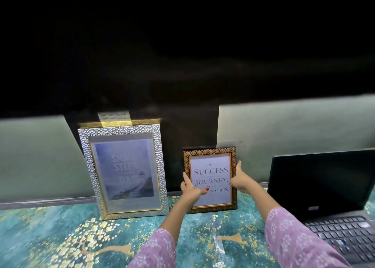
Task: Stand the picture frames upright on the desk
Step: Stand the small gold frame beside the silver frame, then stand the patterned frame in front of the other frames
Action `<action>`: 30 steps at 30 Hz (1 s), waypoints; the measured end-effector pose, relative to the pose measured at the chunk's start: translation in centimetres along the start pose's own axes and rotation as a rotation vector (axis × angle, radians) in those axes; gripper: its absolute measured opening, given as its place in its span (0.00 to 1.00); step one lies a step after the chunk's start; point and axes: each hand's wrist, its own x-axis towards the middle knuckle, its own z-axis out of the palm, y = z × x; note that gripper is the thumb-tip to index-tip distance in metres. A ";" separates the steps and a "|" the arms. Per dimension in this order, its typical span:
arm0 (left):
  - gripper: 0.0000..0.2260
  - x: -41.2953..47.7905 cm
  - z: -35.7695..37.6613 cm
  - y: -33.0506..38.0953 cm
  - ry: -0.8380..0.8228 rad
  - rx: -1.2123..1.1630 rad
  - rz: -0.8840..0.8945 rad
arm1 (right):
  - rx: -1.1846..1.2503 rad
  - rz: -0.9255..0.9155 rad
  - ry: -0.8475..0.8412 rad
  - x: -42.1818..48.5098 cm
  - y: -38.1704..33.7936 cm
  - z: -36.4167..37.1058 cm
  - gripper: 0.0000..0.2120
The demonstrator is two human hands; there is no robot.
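Note:
A small dark patterned frame point(211, 162) with a "Success is a journey" print stands upright on the desk point(60, 237), leaning back against the wall. My left hand point(191, 190) grips its left edge, thumb lying across the glass. My right hand point(241, 179) holds its right edge, one finger pointing up along the side. To the left, a larger silver textured frame point(123, 171) with a "Small steps" print also stands upright against the wall, touched by neither hand.
An open black laptop point(328, 188) stands at the right, close to the small frame. The desk has a teal and gold floral cover. A dark panel and pale wall panels point(284, 123) rise behind the frames.

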 end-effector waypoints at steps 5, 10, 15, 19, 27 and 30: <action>0.34 -1.0 -0.2 -1.2 0.167 -0.018 0.088 | 0.025 -0.150 0.299 -3.4 1.9 3.1 0.41; 0.16 -4.4 -0.1 -4.3 0.231 -0.149 0.213 | 0.234 -0.288 0.140 -9.5 6.5 8.2 0.31; 0.08 -8.3 -0.3 -8.7 0.224 -0.132 0.227 | 0.285 -0.291 0.066 -14.5 10.5 12.3 0.24; 0.11 -11.4 -1.0 -11.0 0.175 -0.121 0.239 | 0.295 -0.310 -0.010 -17.7 11.6 14.7 0.18; 0.09 -15.6 -6.5 -13.4 0.237 0.052 0.408 | -0.209 -0.510 -0.151 -21.0 11.7 20.0 0.27; 0.10 -16.4 -9.4 -15.0 0.272 0.135 0.508 | -0.508 -0.577 -0.320 -21.5 11.4 22.4 0.38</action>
